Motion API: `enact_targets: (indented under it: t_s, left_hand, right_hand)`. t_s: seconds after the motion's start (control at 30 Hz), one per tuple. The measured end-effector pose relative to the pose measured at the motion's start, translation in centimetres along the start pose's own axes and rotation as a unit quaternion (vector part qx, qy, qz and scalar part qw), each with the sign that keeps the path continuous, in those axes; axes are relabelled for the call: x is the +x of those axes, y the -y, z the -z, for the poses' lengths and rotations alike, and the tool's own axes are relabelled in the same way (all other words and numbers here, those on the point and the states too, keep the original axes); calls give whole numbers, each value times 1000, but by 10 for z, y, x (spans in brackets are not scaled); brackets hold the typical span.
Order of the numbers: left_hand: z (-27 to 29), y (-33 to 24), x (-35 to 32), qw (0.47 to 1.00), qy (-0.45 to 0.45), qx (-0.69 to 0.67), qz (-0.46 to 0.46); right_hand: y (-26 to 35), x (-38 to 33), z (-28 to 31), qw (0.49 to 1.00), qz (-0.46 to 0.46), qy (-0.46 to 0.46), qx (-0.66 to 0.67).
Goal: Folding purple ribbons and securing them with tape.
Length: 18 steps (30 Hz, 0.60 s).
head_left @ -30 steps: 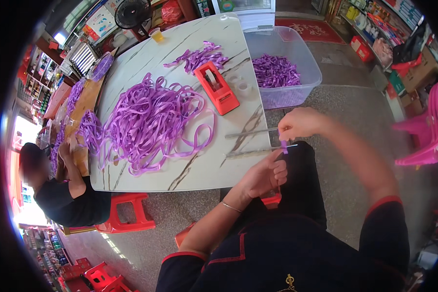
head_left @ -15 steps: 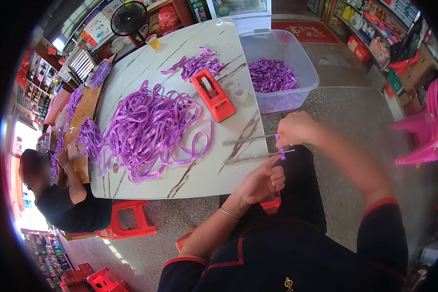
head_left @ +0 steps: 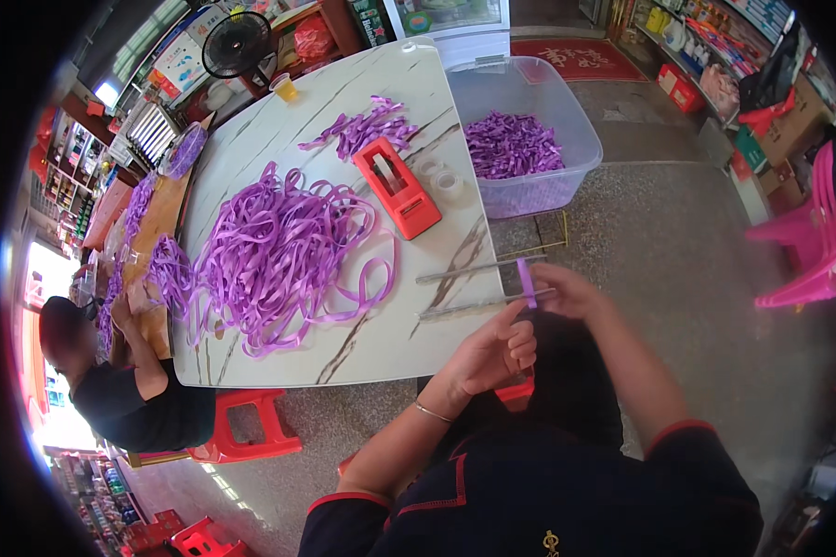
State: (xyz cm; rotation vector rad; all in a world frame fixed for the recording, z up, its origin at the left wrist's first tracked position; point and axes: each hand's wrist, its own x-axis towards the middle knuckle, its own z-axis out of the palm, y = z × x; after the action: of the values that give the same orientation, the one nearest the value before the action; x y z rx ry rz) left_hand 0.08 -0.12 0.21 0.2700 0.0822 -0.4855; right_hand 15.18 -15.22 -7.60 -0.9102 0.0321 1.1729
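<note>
A heap of ribbon (head_left: 274, 255) lies on the desk (head_left: 251, 158), with a tape dispenser (head_left: 397, 187) just to its right and a smaller bunch of ribbon pieces (head_left: 362, 130) behind that. A tub (head_left: 567, 130) holding cut ribbon bits (head_left: 511, 146) stands beside the desk's right edge. A stool (head_left: 241, 432) sits before the desk, with another person (head_left: 121, 399) at its left side.
</note>
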Motion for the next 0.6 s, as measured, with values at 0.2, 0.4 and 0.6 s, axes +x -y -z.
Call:
enact_targets:
  t_s: [0.2, 0.4, 0.6]
  left_hand:
    - [-2, 1, 1, 1000, 1, 8, 0]
    - [-3, 2, 1, 1000, 4, 9, -5]
    - [-3, 2, 2, 1000, 4, 12, -10]
  right_hand:
    - [-32, 17, -33, 986, 66, 63, 141]
    - [-37, 31, -20, 975, 47, 189, 112]
    - [-36, 18, -21, 983, 29, 127, 127]
